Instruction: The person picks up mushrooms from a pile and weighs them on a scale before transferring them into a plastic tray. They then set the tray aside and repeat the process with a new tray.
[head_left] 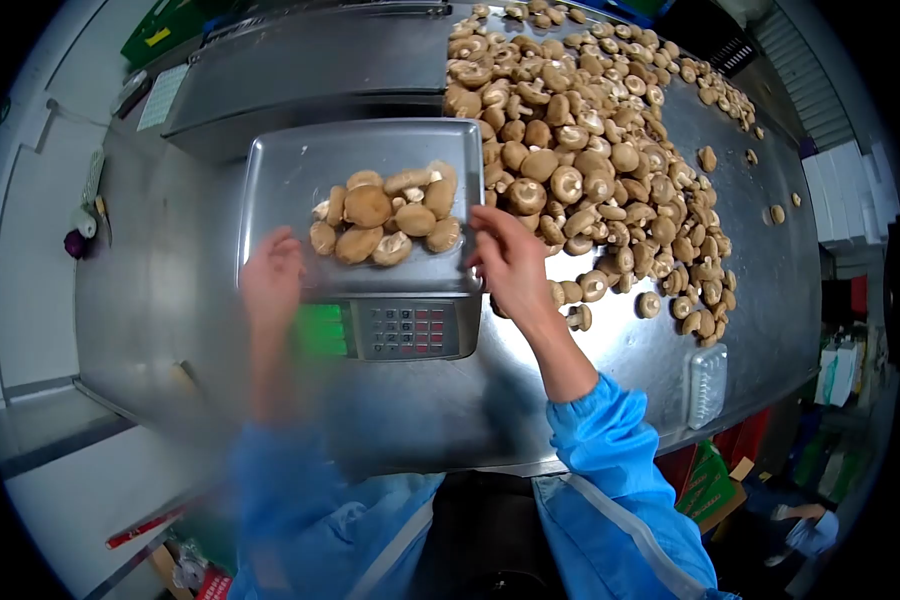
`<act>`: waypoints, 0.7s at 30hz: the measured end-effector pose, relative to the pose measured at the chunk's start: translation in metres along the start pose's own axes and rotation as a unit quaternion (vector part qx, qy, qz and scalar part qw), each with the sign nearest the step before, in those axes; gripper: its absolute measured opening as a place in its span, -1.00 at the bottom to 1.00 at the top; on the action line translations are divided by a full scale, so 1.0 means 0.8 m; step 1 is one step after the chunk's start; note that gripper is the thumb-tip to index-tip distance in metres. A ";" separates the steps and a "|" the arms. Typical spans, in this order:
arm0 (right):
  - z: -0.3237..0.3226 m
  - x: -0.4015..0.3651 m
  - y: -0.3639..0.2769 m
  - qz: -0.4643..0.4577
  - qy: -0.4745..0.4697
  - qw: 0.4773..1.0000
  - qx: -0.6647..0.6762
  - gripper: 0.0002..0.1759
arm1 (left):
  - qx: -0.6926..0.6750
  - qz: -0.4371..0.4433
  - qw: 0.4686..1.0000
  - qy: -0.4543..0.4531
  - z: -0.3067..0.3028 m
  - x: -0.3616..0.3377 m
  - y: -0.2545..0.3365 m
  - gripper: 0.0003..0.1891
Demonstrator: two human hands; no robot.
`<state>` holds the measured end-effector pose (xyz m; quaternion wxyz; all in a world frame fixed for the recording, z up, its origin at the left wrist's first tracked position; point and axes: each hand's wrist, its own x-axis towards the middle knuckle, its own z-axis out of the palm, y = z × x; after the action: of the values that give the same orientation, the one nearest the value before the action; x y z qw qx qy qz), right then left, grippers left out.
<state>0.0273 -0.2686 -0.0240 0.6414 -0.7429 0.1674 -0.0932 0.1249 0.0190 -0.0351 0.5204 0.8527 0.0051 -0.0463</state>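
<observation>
A metal weighing tray [270,180] sits on a digital scale [463,325] with a keypad and a green display. On the tray lies a small heap of brown mushrooms [368,207]. My left hand [275,275], smeared by motion, is over the tray's left front edge; its fingers do not show clearly. At the tray's right edge is my right hand [510,262], fingers apart and slightly bent, nothing visible in them. Just beyond this hand spreads a large pile of loose mushrooms [610,160].
The steel table [770,300] carries the pile and a few stray mushrooms. A clear plastic container [707,387] lies near the front right. Purple and white items [80,235] lie far left. Another person [808,530] is partly visible at lower right.
</observation>
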 end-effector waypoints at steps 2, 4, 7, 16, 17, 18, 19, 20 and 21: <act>-0.019 -0.034 0.008 -0.004 0.039 0.999 0.033 -0.74 | -0.078 -0.029 0.995 0.052 -0.011 -0.021 0.018 -0.69; -0.049 -0.074 0.036 0.020 0.121 0.992 0.025 -0.79 | -0.123 -0.008 0.988 0.098 -0.020 -0.040 0.008 -0.73; -0.108 -0.135 0.053 0.093 0.225 0.969 -0.040 -0.88 | -0.104 -0.035 0.985 0.130 -0.035 -0.071 0.009 -0.76; -0.392 -0.259 0.119 0.105 0.302 0.870 -0.374 -0.78 | -0.141 0.004 0.982 0.125 -0.012 -0.121 0.010 -0.77; -0.420 -0.269 0.122 0.079 0.298 0.837 -0.452 -0.73 | -0.135 0.012 0.983 0.126 -0.006 -0.123 0.023 -0.78; -0.451 -0.282 0.139 0.085 0.295 0.806 -0.506 -0.63 | -0.128 0.018 0.983 0.127 -0.001 -0.124 0.035 -0.78; -0.483 -0.298 0.167 0.091 0.291 0.772 -0.558 -0.51 | -0.119 0.025 0.984 0.129 0.003 -0.125 0.045 -0.79; -0.508 -0.312 0.192 0.096 0.286 0.736 -0.606 -0.38 | -0.114 0.037 0.984 0.134 0.008 -0.125 0.054 -0.79; -0.525 -0.328 0.206 0.113 0.261 0.744 -0.605 -0.31 | -0.106 0.047 0.984 0.138 0.011 -0.125 0.063 -0.79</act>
<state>-0.3850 -0.5789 -0.0987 -0.0059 -0.8975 0.4319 -0.0893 0.0277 -0.0083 0.0138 0.6038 0.7901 0.0419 0.0970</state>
